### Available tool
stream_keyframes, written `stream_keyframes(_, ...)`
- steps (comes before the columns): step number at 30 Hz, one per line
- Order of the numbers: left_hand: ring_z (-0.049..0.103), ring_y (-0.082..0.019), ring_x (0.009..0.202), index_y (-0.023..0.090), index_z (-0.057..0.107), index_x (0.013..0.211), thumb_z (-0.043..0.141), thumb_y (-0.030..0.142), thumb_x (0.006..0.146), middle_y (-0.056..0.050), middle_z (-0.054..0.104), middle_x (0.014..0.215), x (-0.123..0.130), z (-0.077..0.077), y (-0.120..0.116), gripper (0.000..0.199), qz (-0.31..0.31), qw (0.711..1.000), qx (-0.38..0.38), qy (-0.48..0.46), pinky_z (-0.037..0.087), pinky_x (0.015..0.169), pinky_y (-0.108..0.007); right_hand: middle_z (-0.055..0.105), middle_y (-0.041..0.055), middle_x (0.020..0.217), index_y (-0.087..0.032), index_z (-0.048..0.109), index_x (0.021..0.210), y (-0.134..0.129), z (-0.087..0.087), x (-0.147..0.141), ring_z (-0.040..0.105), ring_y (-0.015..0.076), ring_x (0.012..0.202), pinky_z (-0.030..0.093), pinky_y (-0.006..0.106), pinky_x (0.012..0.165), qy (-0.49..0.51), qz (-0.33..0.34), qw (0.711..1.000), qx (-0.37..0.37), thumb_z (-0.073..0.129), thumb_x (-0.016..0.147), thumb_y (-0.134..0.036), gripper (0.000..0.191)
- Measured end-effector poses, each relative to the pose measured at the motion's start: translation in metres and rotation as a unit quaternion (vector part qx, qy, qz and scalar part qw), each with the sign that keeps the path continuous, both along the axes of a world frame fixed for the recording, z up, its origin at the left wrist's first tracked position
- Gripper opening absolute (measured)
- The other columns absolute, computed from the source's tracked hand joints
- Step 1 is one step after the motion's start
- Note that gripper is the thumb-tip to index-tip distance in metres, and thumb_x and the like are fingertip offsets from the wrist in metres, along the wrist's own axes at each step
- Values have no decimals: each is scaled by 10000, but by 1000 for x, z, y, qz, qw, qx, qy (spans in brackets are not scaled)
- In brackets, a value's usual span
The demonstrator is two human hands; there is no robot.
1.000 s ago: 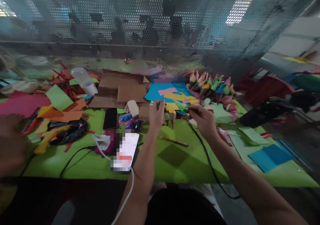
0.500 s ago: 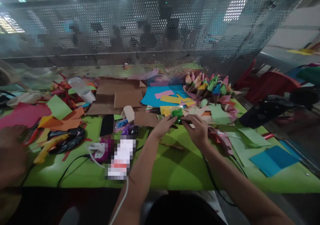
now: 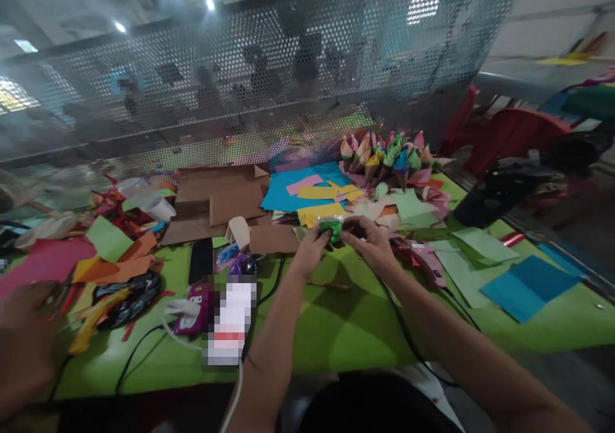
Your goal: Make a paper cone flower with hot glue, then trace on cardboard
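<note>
My left hand (image 3: 310,250) pinches a small, shiny green piece (image 3: 330,229) with a clear, glossy edge; its exact kind is too blurred to tell. At its right side is my right hand (image 3: 369,241), fingers curled and tips pressed together against the green piece. Both hands are just above the green table, in front of yellow paper (image 3: 314,212). Below them lies a thin brown stick (image 3: 329,285). Close to my right wrist rests a pink glue gun (image 3: 423,259) with a cord.
Paper cones with coloured tops (image 3: 382,157) stand at the back right. Brown cardboard (image 3: 235,202), a dark phone (image 3: 200,260), a purple power socket (image 3: 195,311) and blue paper (image 3: 531,285) lie around. Another person's hand (image 3: 29,330) is at far left. Cords cross the table.
The view has tilted and shifted, so the table's contents sit slightly further left. The green piece has turned a little between my hands, and my right fingers have shifted along its side.
</note>
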State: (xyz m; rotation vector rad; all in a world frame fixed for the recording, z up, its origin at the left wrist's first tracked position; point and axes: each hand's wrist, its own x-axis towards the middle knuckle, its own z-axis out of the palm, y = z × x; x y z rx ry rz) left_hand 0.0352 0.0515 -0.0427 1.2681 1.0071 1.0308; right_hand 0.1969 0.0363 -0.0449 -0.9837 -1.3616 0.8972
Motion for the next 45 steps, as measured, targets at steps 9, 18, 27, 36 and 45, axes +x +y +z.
stream_keyframes(9, 620, -174, 876, 177, 700, 1080, 659, 447, 838, -64, 706, 1018, 0, 2, -5, 365, -26, 999, -14, 19, 501, 756, -260, 612, -10, 696, -215, 629, 795, 5, -1, 4, 570, 154, 635, 489, 286, 589, 31, -23, 999, -10, 758, 735, -496, 315)
stream_keyframes(18, 606, -205, 902, 184, 678, 983, 558, 312, 891, -40, 699, 926, -1, 2, 0, 199, -11, 973, 132, 187, 485, 882, -327, 634, 43, 936, -230, 712, 976, 0, 11, 8, 579, 151, 727, 497, 286, 652, -87, -89, 986, 114, 687, 818, -282, 168)
stream_keyframes(27, 600, -208, 962, 179, 644, 1012, 549, 406, 891, -55, 690, 1005, -1, 9, -4, 274, -48, 979, 125, 156, 470, 881, -304, 640, 38, 781, -221, 666, 776, 1, 7, 4, 583, 167, 664, 502, 291, 609, -139, -94, 975, 146, 641, 857, -272, 99)
stream_keyframes(36, 607, -191, 888, 186, 676, 971, 520, 364, 891, -39, 709, 955, -1, 9, -3, 250, -22, 972, 139, 186, 466, 808, -277, 650, 51, 808, -228, 636, 782, -2, 6, 4, 608, 183, 689, 492, 294, 626, -202, -97, 962, 156, 602, 835, -185, 76)
stream_keyframes(45, 624, -177, 842, 194, 696, 988, 532, 285, 881, -27, 715, 912, -3, 2, -2, 216, -17, 968, 156, 196, 472, 788, -267, 677, 39, 794, -234, 680, 854, 0, 4, 3, 600, 177, 668, 494, 290, 620, -161, -67, 977, 124, 631, 859, -297, 80)
